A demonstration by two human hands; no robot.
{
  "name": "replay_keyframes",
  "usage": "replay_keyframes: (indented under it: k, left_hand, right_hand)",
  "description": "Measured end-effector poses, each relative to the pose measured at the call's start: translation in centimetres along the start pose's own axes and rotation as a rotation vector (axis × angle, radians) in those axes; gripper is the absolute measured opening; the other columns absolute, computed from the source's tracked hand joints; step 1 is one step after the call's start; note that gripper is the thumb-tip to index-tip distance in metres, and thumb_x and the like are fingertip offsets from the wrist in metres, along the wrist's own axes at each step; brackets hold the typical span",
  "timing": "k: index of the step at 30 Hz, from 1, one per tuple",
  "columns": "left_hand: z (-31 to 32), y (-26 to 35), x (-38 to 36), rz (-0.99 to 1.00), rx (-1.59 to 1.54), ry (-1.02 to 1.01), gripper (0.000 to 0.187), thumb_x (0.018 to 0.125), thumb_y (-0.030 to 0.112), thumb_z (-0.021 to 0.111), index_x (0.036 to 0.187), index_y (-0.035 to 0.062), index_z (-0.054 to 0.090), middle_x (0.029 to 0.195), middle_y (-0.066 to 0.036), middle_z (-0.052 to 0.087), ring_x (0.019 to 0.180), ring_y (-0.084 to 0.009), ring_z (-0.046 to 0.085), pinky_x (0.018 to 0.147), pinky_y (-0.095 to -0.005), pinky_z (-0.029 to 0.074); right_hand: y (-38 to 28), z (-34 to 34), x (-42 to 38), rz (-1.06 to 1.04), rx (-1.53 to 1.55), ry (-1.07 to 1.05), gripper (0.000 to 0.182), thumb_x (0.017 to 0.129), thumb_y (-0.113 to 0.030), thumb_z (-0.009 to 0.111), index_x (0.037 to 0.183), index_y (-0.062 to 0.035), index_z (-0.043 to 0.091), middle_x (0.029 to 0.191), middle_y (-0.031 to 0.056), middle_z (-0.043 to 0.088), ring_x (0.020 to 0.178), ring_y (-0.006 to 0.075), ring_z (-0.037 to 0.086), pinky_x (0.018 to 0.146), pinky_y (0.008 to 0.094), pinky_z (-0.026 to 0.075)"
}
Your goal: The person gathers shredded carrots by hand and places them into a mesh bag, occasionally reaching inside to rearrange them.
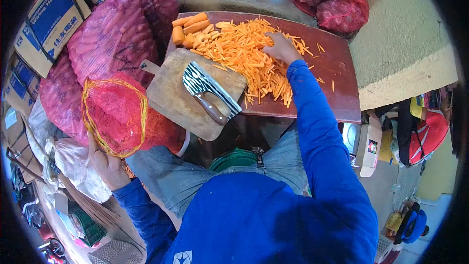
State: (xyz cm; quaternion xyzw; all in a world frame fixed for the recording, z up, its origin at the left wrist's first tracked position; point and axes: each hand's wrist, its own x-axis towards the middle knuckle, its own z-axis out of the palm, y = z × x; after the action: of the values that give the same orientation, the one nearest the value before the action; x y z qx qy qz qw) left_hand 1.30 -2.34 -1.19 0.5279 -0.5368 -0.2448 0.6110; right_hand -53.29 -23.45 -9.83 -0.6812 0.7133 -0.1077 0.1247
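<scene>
My left hand (pixel 108 167) is closed on the yellow-edged rim of a red mesh bag (pixel 115 110), whose mouth gapes upward beside my left knee. My right hand (pixel 284 49) reaches into the heap of carrot strips (pixel 254 51) on the dark red table, its fingers curled around some of them and partly hidden. Carrot chunks (pixel 198 22) lie at the left end of the heap. In front of the heap, a wooden cutting board (pixel 168 85) carries a broad knife (pixel 205 85) with a zebra-striped blade and dark handle.
Full red mesh sacks (pixel 112 34) and cardboard boxes (pixel 53 22) crowd the left. The red table (pixel 337 85) meets a concrete ledge (pixel 405 44) on the right. A green tub (pixel 237 160) sits between my legs. Another mesh sack (pixel 342 12) stands beyond the table.
</scene>
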Motion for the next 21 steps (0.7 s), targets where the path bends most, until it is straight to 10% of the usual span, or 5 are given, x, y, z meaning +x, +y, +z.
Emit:
replay_keyframes:
  k: [4, 7, 12, 14, 21]
  left_hand:
    - [0.5, 0.6, -0.3, 0.042, -0.097, -0.023, 0.048, 0.099, 0.019, 0.057, 0.138, -0.0082, 0.048, 0.135, -0.016, 0.058, 0.121, -0.0235, 0.058, 0.106, -0.0356, 0.046]
    - [-1.4, -0.6, 1.1, -0.477, -0.82, 0.159, 0.037, 0.106, 0.022, 0.048, 0.134, -0.0017, 0.054, 0.135, -0.015, 0.06, 0.122, -0.0266, 0.06, 0.108, -0.0436, 0.047]
    - [-2.1, -2.0, 0.5, -0.401, -0.72, 0.113, 0.037, 0.106, 0.022, 0.048, 0.133, -0.0019, 0.056, 0.135, -0.014, 0.061, 0.123, -0.0258, 0.06, 0.109, -0.0436, 0.045]
    - [-1.0, -1.1, 0.7, -0.357, -0.683, 0.118, 0.037, 0.106, 0.021, 0.048, 0.134, -0.0019, 0.055, 0.136, -0.014, 0.06, 0.124, -0.0257, 0.059, 0.109, -0.0432, 0.045]
    - [-0.3, -2.4, 1.4, -0.454, -0.843, 0.159, 0.037, 0.106, 0.021, 0.047, 0.135, -0.0017, 0.055, 0.136, -0.015, 0.06, 0.124, -0.0264, 0.059, 0.109, -0.0432, 0.045]
  right_hand:
    - [1.5, 0.6, 0.1, -0.054, 0.038, 0.034, 0.07, 0.081, -0.039, 0.07, 0.144, -0.0158, 0.051, 0.142, 0.0204, 0.052, 0.132, 0.0385, 0.049, 0.114, 0.0525, 0.033]
    - [2.5, 0.5, 0.3, -0.105, -0.015, 0.045, 0.069, 0.081, -0.038, 0.07, 0.144, -0.0152, 0.052, 0.142, 0.0202, 0.052, 0.133, 0.037, 0.049, 0.113, 0.0511, 0.035]
    - [2.9, 0.7, 1.6, -0.146, 0.017, -0.098, 0.08, 0.079, -0.051, 0.075, 0.147, -0.0169, 0.048, 0.147, 0.0234, 0.047, 0.134, 0.0378, 0.048, 0.111, 0.0457, 0.038]
    - [2.5, 1.5, 2.4, -0.182, 0.064, -0.084, 0.077, 0.08, -0.041, 0.077, 0.142, -0.0029, 0.05, 0.144, 0.0246, 0.05, 0.134, 0.0364, 0.048, 0.112, 0.0414, 0.038]
    - [1.3, 1.9, 2.3, 0.028, -0.044, -0.015, 0.084, 0.074, -0.053, 0.076, 0.146, -0.0193, 0.05, 0.151, 0.0225, 0.043, 0.134, 0.0384, 0.048, 0.111, 0.0487, 0.039]
